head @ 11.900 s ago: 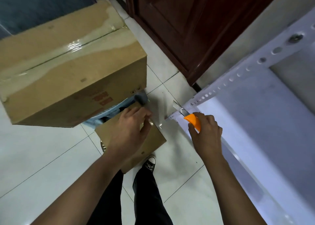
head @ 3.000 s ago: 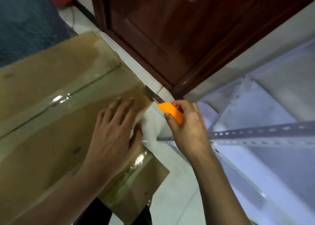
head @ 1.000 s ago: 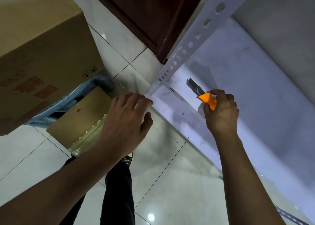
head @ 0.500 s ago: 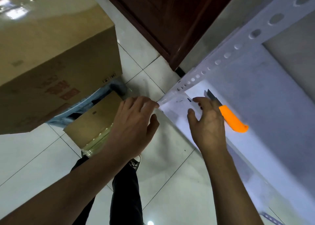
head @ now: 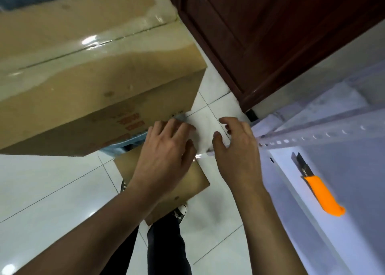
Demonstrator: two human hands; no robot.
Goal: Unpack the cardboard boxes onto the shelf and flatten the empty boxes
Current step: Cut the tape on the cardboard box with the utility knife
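A large sealed cardboard box (head: 93,77), clear tape along its top seam, sits raised at the upper left. Under its near edge lies a smaller brown box (head: 195,183) with a flap turned toward me. My left hand (head: 164,156) hovers over that flap with fingers spread, the tips at the big box's lower edge. My right hand (head: 237,152) is empty, fingers loosely bent, beside the shelf's front corner. A glint of clear tape shows between the hands. The orange utility knife (head: 320,193) lies on the white metal shelf (head: 358,170), blade out.
A perforated shelf rail (head: 323,133) crosses at the right, level with my right hand. A dark wooden door (head: 270,35) stands behind. My legs and a shoe (head: 179,212) are on the white tiled floor (head: 52,191) below the smaller box.
My right hand has left the orange knife on the shelf and moved left, empty, toward my left hand. The view has tilted back toward the boxes.
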